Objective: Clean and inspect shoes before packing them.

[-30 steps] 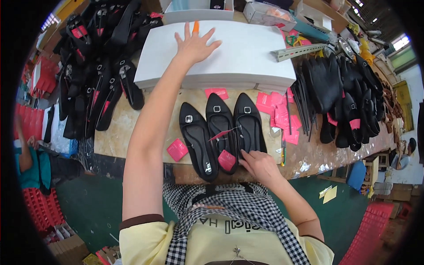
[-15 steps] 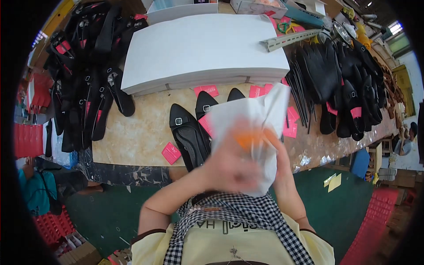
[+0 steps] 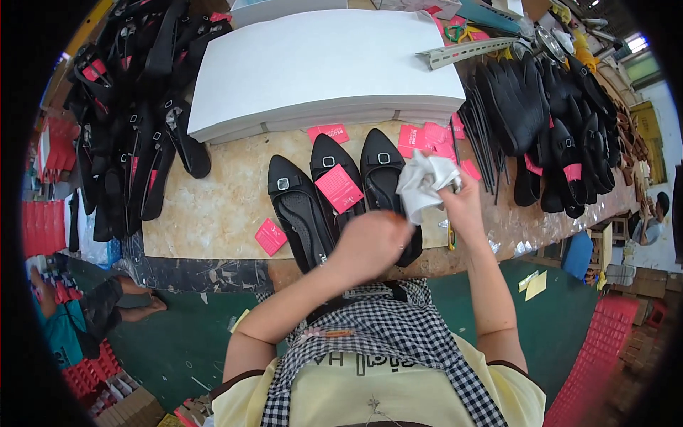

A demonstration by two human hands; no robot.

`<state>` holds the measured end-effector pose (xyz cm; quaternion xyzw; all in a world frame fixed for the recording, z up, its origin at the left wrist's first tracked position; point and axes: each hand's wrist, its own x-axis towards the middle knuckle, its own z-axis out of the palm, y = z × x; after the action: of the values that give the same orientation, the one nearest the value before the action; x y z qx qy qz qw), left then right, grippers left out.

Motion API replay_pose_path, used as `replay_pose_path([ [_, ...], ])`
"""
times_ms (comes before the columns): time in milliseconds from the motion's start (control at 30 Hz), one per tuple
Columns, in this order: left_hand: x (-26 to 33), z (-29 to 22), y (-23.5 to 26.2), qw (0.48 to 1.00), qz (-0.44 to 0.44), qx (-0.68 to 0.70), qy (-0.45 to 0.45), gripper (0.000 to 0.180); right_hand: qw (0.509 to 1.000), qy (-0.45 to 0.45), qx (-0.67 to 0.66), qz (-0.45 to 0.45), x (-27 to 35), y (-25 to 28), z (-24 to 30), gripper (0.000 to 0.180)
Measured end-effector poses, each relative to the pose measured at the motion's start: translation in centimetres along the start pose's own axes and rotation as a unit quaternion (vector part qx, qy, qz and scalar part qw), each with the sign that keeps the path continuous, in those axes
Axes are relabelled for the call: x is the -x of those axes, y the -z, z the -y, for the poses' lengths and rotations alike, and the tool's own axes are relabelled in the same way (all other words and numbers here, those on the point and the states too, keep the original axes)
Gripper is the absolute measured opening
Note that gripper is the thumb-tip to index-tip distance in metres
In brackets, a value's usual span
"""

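our right hand [image 3: 466,206] and left hand [image 3: 373,242] both pinch a crumpled white tissue sheet [image 3: 425,181], bunching it small, we judge, to stuff a shoe, just above the three black flats [image 3: 334,192] lined up beside pink cards [image 3: 339,187].

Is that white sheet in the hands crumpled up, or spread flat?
Crumpled. The white paper sheet is bunched into creased folds against the right hand, above the black flat shoes; the left hand is beside it.
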<state>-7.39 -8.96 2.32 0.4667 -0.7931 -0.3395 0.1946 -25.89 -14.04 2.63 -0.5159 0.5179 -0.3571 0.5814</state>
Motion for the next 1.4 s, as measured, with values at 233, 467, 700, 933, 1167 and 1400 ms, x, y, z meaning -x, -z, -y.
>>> replay_pose_path([
  [233,1.4,-1.7,-4.6,0.990,0.006,-0.101,-0.101,0.027,0.749,0.306,0.586,-0.041,-5.1,-5.2,-3.8,0.038],
  [467,1.5,-1.2,-4.5,0.990,0.020,-0.108,-0.084,0.024,0.896,0.146,0.418,-0.039,-5.2,-1.9,-2.8,0.057],
  [700,-2.4,-1.4,2.1,0.953,0.061,-0.244,-0.168,0.033,0.908,0.157,0.383,-0.068,-6.0,-0.6,-4.0,0.055],
  [933,-15.2,18.7,16.8,0.817,-0.317,-0.478,0.062,0.056,0.946,0.163,0.270,-0.072,0.2,-0.1,-0.9,0.044],
  [1167,-11.4,4.5,12.7,0.931,-0.314,-0.113,-0.148,0.018,0.975,0.152,0.024,-0.162,0.7,-0.6,1.1,0.064],
  [1400,-2.0,-2.3,10.8,0.904,-0.264,0.153,-0.300,0.024,0.981,-0.095,-0.128,0.113,1.4,-3.0,0.2,0.055],
])
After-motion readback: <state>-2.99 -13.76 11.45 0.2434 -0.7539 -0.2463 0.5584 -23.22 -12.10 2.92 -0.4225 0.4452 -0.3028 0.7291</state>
